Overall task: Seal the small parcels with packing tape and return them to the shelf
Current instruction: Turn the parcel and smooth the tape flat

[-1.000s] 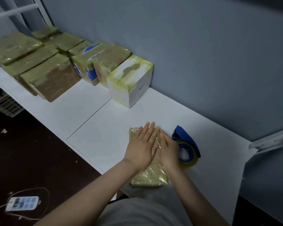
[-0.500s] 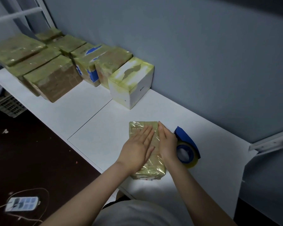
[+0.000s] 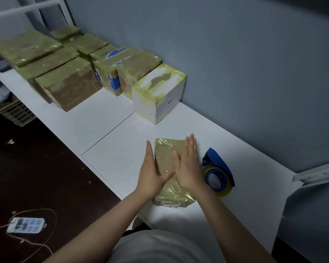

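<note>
Head view: left hand (image 3: 150, 173) and right hand (image 3: 188, 168), fingers straight, press flat on parcel (image 3: 164, 152), likely smoothing tape. Dispenser (image 3: 217, 168) lies just beside, handy.

My left hand (image 3: 150, 175) and right hand (image 3: 188, 168), two in all, with one wrapped parcel (image 3: 163, 154), one blue tape dispenser (image 3: 217, 168), at least seven taped boxes (image 3: 68, 82) and one power strip (image 3: 27, 224).
</note>
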